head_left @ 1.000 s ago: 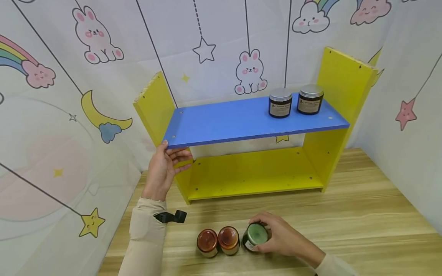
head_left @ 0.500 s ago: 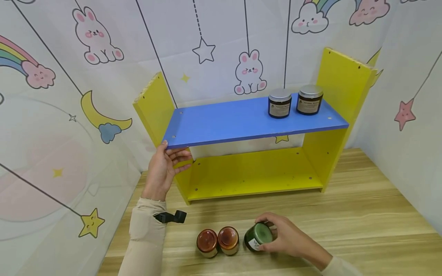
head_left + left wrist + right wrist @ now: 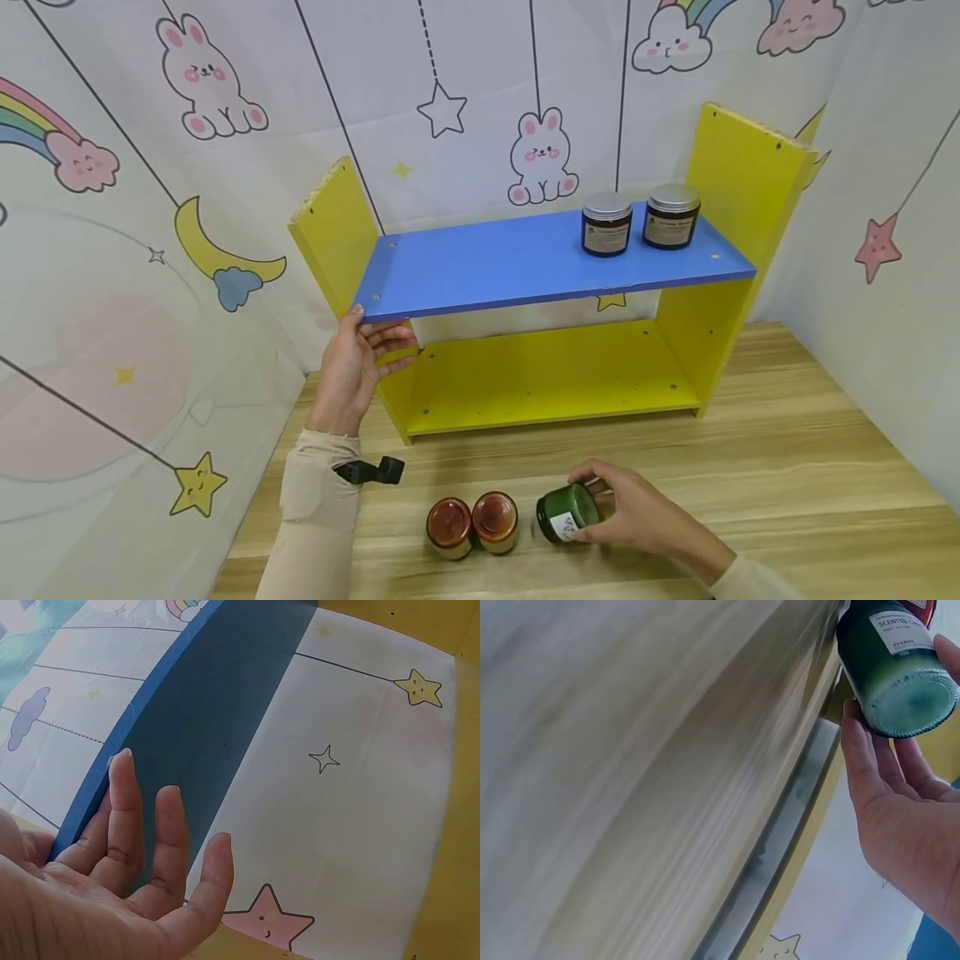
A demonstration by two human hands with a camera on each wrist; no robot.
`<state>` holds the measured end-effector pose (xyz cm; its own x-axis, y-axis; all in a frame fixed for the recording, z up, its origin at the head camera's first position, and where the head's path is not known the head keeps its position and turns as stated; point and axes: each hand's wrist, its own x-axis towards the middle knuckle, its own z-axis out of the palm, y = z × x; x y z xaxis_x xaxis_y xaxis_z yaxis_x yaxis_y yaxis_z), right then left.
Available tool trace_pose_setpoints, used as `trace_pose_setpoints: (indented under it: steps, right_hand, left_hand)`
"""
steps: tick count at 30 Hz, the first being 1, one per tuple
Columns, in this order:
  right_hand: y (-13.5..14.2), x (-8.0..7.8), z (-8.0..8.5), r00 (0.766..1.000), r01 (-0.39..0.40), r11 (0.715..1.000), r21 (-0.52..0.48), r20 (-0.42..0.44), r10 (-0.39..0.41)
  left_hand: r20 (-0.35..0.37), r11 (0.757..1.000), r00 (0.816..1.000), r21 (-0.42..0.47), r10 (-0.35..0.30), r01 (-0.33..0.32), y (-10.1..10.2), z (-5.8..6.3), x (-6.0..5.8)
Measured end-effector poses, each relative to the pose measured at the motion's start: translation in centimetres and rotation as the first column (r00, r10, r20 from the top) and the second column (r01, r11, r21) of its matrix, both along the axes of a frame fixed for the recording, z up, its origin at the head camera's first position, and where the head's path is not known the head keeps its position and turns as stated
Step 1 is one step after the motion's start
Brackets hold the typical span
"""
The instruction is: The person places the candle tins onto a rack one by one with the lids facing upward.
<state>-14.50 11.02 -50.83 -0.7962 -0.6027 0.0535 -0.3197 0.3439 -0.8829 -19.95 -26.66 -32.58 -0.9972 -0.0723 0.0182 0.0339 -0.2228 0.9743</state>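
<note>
In the head view my right hand (image 3: 637,512) grips a green glass scented candle jar (image 3: 558,515) between thumb and fingers. The jar is tilted, with its glass base turned up toward the palm; its white label shows in the right wrist view on the candle jar (image 3: 900,667). My left hand (image 3: 356,367) holds the front left corner of the blue shelf board (image 3: 480,267), thumb at the edge and fingers beneath. From the left wrist, the hand (image 3: 142,877) has its other fingers spread loosely under the board. Beside the green jar stand two reddish-amber jars, a left jar (image 3: 450,527) and a right jar (image 3: 496,522), bases up.
Two dark jars with silver lids, a left one (image 3: 607,225) and a right one (image 3: 671,217), stand on the blue board's right side. Yellow side panels (image 3: 742,183) and a yellow lower board (image 3: 540,379) frame the shelf on the wooden table (image 3: 810,467).
My right hand has shifted slightly right and tipped the green candle jar from near upright to a clear lean, its base turning toward the right. My left hand has stayed in place.
</note>
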Motion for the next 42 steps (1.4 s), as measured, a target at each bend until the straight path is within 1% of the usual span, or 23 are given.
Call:
trace_pose_setpoints:
  steps: [6,13,15,17,20,23,27,32,38,42]
  right_hand:
    - [0.3,-0.1,-0.1,1.000,-0.021,0.999,0.028,0.006,0.021]
    - [0.5,-0.5,-0.1,0.992,-0.108,0.994,0.016,0.064,0.107]
    - [0.5,-0.6,0.0,0.991,-0.124,0.991,0.039,0.057,0.122]
    - [0.4,-0.7,0.1,0.991,-0.128,0.988,0.089,0.036,0.125]
    - [0.0,-0.8,0.4,0.993,-0.117,0.977,0.178,-0.011,0.121]
    - [-0.4,-1.0,0.8,0.992,-0.103,0.966,0.238,-0.041,0.116]
    - [-0.9,-1.3,1.2,0.990,-0.108,0.954,0.280,-0.054,0.128]
    - [-1.2,-1.8,1.6,0.983,-0.136,0.937,0.321,-0.072,0.167]
    - [-1.4,-2.0,2.1,0.973,-0.169,0.925,0.342,-0.090,0.211]
    - [-1.5,-2.2,2.2,0.969,-0.175,0.918,0.356,-0.100,0.224]
  left_hand:
    - [0.001,1.000,1.000,-0.001,0.000,0.000,0.0,0.0,0.0]
    - [0.002,1.000,1.000,-0.002,0.004,-0.004,0.0,0.0,0.0]
    - [0.002,1.000,1.000,-0.005,0.005,-0.005,0.0,0.0,0.0]
    - [0.001,1.000,1.000,-0.008,0.005,-0.005,0.0,0.0,0.0]
    - [0.000,1.000,1.000,-0.008,0.005,-0.005,0.0,0.0,0.1]
    - [-0.001,1.000,1.000,-0.008,0.003,-0.003,0.0,0.0,0.1]
    - [-0.005,1.000,1.000,-0.010,-0.001,0.001,0.0,0.0,0.1]
    - [-0.007,1.000,1.000,-0.007,-0.004,0.004,0.0,-0.1,0.1]
    - [-0.010,1.000,1.000,-0.010,-0.005,0.005,0.0,-0.2,0.1]
    - [-0.008,1.000,1.000,-0.010,-0.005,0.005,0.0,-0.2,0.1]
